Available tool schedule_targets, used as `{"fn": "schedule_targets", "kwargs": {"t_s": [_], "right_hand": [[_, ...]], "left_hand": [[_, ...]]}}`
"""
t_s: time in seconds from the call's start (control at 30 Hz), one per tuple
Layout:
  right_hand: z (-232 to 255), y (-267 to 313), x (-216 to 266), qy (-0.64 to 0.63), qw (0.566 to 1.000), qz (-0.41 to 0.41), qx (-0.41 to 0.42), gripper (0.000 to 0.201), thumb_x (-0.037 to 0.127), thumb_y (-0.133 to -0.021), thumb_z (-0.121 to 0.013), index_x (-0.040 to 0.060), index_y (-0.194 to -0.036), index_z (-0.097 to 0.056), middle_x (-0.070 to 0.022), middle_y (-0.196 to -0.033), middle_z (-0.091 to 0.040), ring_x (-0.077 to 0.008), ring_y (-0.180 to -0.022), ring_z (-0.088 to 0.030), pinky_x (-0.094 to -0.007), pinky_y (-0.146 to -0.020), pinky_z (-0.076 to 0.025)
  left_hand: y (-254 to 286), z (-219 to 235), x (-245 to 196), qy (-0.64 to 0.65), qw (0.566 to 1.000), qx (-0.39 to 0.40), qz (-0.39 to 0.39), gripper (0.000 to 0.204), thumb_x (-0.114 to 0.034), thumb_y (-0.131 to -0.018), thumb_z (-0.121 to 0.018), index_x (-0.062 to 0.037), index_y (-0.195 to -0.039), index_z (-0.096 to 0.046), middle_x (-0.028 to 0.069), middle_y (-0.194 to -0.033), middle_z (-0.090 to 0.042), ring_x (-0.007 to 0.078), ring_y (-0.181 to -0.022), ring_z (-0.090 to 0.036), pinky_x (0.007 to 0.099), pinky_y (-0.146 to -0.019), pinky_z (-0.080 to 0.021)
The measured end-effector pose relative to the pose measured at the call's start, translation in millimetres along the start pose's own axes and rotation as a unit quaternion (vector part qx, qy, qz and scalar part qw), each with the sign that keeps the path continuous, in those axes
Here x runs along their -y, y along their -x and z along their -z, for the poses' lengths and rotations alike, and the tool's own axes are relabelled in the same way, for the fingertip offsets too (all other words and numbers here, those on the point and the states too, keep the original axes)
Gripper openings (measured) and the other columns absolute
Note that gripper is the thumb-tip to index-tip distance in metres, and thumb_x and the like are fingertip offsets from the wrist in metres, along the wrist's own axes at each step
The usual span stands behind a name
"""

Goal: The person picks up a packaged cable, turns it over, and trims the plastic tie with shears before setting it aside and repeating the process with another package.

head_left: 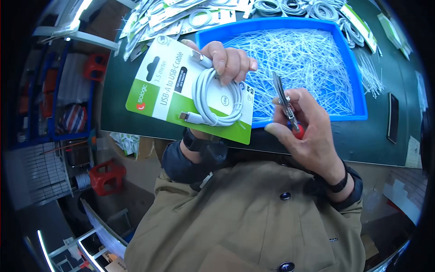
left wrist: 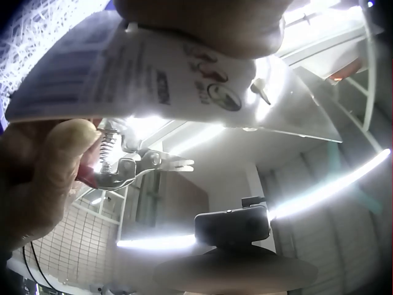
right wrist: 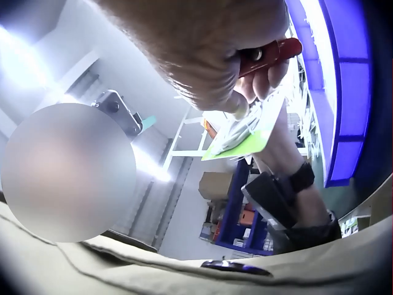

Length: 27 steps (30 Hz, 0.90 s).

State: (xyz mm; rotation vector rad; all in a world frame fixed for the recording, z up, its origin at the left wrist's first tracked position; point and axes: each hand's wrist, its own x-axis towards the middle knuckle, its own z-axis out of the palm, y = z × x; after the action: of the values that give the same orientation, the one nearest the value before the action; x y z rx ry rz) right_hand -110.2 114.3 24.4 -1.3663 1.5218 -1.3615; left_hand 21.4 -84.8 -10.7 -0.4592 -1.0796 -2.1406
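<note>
My left hand [head_left: 229, 61] grips the upper edge of a white and green retail card [head_left: 156, 88], its fingers over the face beside a coiled grey USB cable [head_left: 222, 121]. The printed side faces up in the head view, with a metal plug near the lower edge. On the card's back in the left wrist view, a small pale tip [left wrist: 261, 91] pokes through. My right hand [head_left: 310, 129] holds red-handled pliers [head_left: 285, 102], their metal jaws pointing away from me, right of the card. A coil spring shows on the pliers in the left wrist view.
Behind the hands, a blue tray [head_left: 360, 86] holds a heap of thin white strips. Carded cables [head_left: 199, 18] pile up at the back left, with coiled cables [head_left: 324, 11] at the back right. A phone [head_left: 393, 118] lies by the table's right side. Red stools [head_left: 107, 177] stand left.
</note>
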Motion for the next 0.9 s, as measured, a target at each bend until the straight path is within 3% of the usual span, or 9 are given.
{"fn": "schedule_targets", "kwargs": {"t_s": [0.03,0.13,0.17,0.27,0.3,0.67,0.77,0.9], "right_hand": [[-8,-2,-6,-0.055,0.997,0.041,-0.027,0.041,0.012,-0.085,-0.087,0.0036,-0.114,-0.058,-0.0084,-0.09,-0.069,-0.0173,-0.079,-0.069,-0.0325,-0.072,-0.055],[-15,-11,-9,-0.009,0.988,0.14,-0.058,0.045,0.016,-0.083,-0.09,0.005,-0.113,-0.059,-0.0068,-0.093,-0.069,-0.0156,-0.081,-0.069,-0.0312,-0.073,-0.056],[-15,-10,-13,0.017,0.988,0.14,-0.062,0.049,0.017,-0.079,-0.093,0.006,-0.113,-0.06,-0.0056,-0.096,-0.069,-0.0168,-0.083,-0.071,-0.0307,-0.074,-0.057],[-18,-14,-9,0.029,0.981,0.179,-0.064,0.046,0.001,-0.079,-0.09,0.0024,-0.112,-0.059,-0.0089,-0.096,-0.073,-0.0147,-0.088,-0.071,-0.03,-0.082,-0.056],[-19,-17,-16,0.027,0.974,0.207,-0.086,0.049,0.012,-0.074,-0.095,0.0081,-0.11,-0.062,-0.0041,-0.099,-0.07,-0.0209,-0.082,-0.072,-0.031,-0.074,-0.058],[-22,-14,-27,0.053,0.966,0.218,-0.126,0.04,0.007,-0.078,-0.091,0.0093,-0.106,-0.063,-0.0035,-0.092,-0.073,-0.0192,-0.08,-0.074,-0.0306,-0.071,-0.059],[-23,-13,-26,0.056,0.967,0.213,-0.126,0.039,0.007,-0.08,-0.09,0.0086,-0.106,-0.062,-0.0039,-0.091,-0.072,-0.0194,-0.077,-0.072,-0.0313,-0.07,-0.057],[-20,-13,-23,0.06,0.968,0.226,-0.094,0.036,0.004,-0.082,-0.087,0.0073,-0.107,-0.061,-0.005,-0.089,-0.071,-0.0197,-0.074,-0.069,-0.0317,-0.069,-0.055]], "left_hand": [[1,-9,3,0.01,1.0,-0.021,-0.001,0.067,-0.053,-0.116,-0.011,-0.015,-0.089,-0.06,-0.0015,-0.069,-0.05,0.0192,-0.073,-0.045,0.0429,-0.093,-0.043],[2,-12,15,0.051,0.998,-0.038,-0.003,0.066,-0.05,-0.116,-0.015,-0.0131,-0.093,-0.064,-0.0003,-0.071,-0.052,0.0191,-0.074,-0.048,0.0429,-0.095,-0.043],[3,-11,19,0.068,0.997,-0.036,0.0,0.065,-0.05,-0.116,-0.016,-0.0127,-0.094,-0.065,-0.0001,-0.071,-0.053,0.0192,-0.074,-0.048,0.0429,-0.095,-0.043],[6,-9,31,0.09,0.995,-0.041,-0.007,0.062,-0.05,-0.116,-0.022,-0.0116,-0.098,-0.067,-0.0004,-0.071,-0.053,0.0186,-0.074,-0.05,0.042,-0.094,-0.044],[8,-8,34,0.097,0.994,-0.048,-0.01,0.061,-0.051,-0.116,-0.023,-0.0117,-0.098,-0.067,-0.0006,-0.071,-0.053,0.0184,-0.074,-0.05,0.0417,-0.094,-0.045],[14,-2,52,0.114,0.99,-0.068,-0.047,0.051,-0.047,-0.115,-0.034,-0.0117,-0.101,-0.067,-0.0016,-0.071,-0.053,0.0178,-0.073,-0.052,0.0409,-0.093,-0.048],[13,-6,47,0.11,0.991,-0.076,-0.018,0.056,-0.046,-0.117,-0.024,-0.0134,-0.091,-0.062,-0.0024,-0.072,-0.051,0.0155,-0.075,-0.044,0.039,-0.092,-0.042],[12,3,40,0.107,0.991,-0.076,-0.024,0.055,-0.046,-0.116,-0.025,-0.0136,-0.093,-0.063,-0.0029,-0.072,-0.051,0.0155,-0.075,-0.045,0.0389,-0.091,-0.042]]}}
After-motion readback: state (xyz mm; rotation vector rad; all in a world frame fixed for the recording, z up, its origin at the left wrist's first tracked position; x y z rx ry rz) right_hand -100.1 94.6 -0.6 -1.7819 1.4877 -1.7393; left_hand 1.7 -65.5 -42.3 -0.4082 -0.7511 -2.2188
